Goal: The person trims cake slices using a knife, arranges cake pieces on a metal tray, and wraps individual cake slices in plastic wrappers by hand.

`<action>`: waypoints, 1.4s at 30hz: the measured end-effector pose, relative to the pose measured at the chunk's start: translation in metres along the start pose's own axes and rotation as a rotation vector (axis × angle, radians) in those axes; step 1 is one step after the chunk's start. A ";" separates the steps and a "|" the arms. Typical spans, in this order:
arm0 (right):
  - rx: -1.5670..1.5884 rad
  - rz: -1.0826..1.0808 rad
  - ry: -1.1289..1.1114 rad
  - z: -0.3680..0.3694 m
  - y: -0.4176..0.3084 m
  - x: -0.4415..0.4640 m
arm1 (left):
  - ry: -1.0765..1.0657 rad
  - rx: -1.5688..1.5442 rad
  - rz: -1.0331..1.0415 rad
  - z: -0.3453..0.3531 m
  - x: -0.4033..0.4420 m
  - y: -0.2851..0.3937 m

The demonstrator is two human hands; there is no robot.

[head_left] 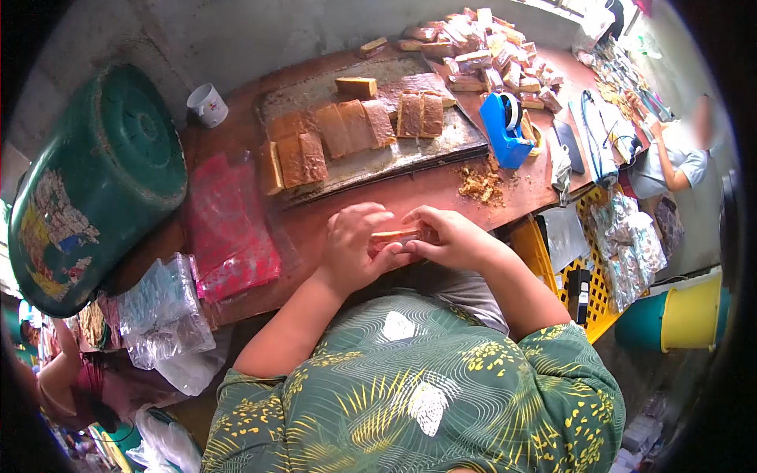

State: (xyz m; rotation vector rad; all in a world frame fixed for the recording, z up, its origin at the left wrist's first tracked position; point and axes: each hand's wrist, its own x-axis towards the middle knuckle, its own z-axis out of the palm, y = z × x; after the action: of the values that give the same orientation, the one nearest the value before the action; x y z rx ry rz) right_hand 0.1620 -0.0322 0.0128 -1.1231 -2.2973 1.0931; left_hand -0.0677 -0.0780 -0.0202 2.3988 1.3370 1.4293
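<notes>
My left hand [353,243] and my right hand [448,235] meet at the near edge of the table. Between them is a slice of brown-topped cake [393,235] that looks wrapped in clear plastic. Both hands have their fingers curled round it, one at each end, with the thumbs close together on the near side. Beyond my hands, a metal tray [461,150] bears several cut blocks of the same cake [343,130]. To the right of the tray stands a blue tape dispenser [503,132] with a roll of tape.
Wrapped cake slices [497,55] are heaped at the back. Crumbs [479,185] lie near the dispenser. At left are red plastic sheets [229,229], clear bags [162,307], a white mug [207,105] and a green tub [102,181]. A yellow crate [599,260] and another person [670,158] are right.
</notes>
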 end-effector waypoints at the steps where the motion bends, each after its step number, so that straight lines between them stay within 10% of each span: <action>1: -0.043 0.014 -0.029 -0.001 0.002 0.002 | -0.077 0.005 -0.042 0.003 -0.003 -0.002; 5: -0.338 -0.308 0.193 0.004 0.029 0.006 | -0.256 0.001 -0.188 0.008 -0.008 -0.006; 15: -0.435 -0.045 0.291 -0.001 0.038 0.003 | -0.373 0.039 -0.094 0.010 -0.006 -0.002; 37: -0.519 -0.247 0.352 0.033 0.032 -0.021 | -0.369 0.095 -0.140 0.012 -0.010 -0.005; 42: -0.306 -0.304 0.460 0.041 0.011 -0.026 | -0.038 -0.957 -0.678 0.053 0.003 0.013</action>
State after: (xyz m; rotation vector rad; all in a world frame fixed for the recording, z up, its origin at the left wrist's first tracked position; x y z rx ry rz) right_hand 0.1591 -0.0688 -0.0213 -0.9590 -2.1984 0.3331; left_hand -0.0198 -0.0652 -0.0430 1.2084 0.9542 1.3352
